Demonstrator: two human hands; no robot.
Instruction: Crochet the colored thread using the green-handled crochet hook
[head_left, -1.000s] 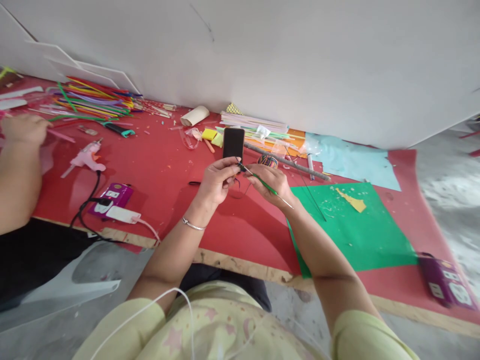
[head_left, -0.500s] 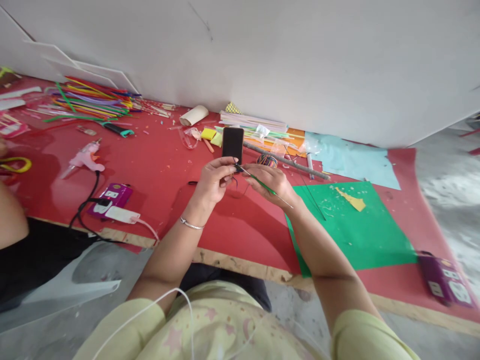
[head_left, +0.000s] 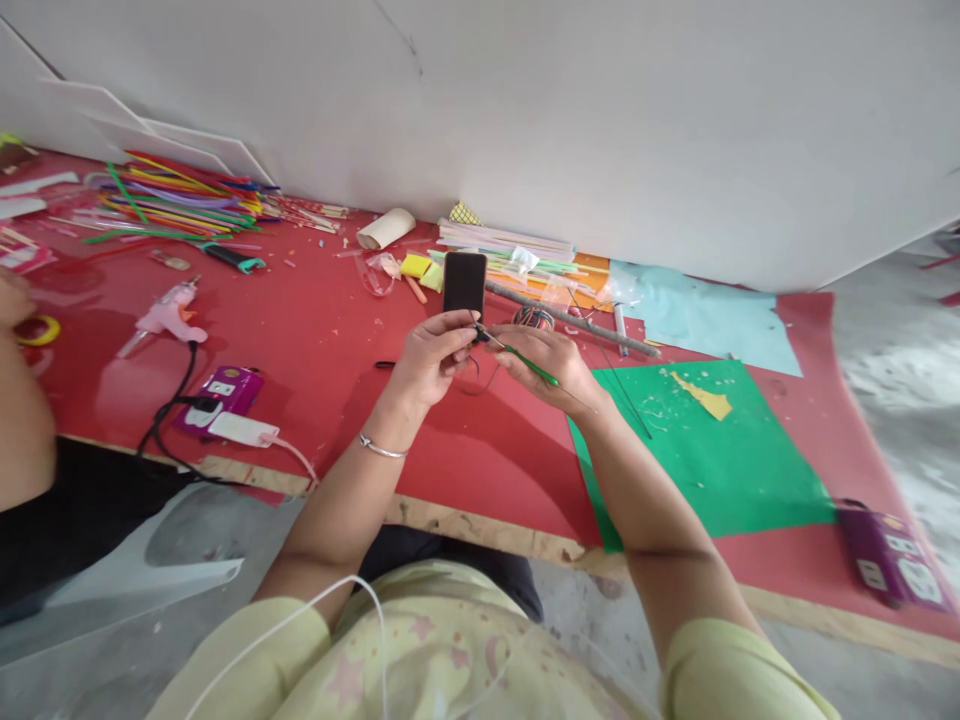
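My right hand [head_left: 555, 362] grips a crochet hook [head_left: 535, 370] with a green handle, its thin metal end pointing left. Between the thumb and fingers of my left hand [head_left: 431, 357] is a small dark piece of yarn work [head_left: 481, 334]. The hook's tip meets this piece, but whether it passes through a loop is too small to tell. Just beyond my right fingers lies a multicoloured yarn ball [head_left: 533, 318]. A phone [head_left: 464, 281] with a dark screen stands behind my left fingertips. A loose strand hangs beneath my hands.
A branch [head_left: 581, 322] and pale straws [head_left: 504, 241] lie at the back. On the right are a green sheet [head_left: 675, 460] and a purple power strip [head_left: 889, 555]. To the left are a pink glue gun [head_left: 172, 312], another power strip [head_left: 225, 395] and a co-worker's arm [head_left: 22, 400].
The crochet hook has turned slightly, and its tip has shifted a little at the dark piece. At far left the co-worker's hand has come further into view, covering more of the yellow-handled tool.
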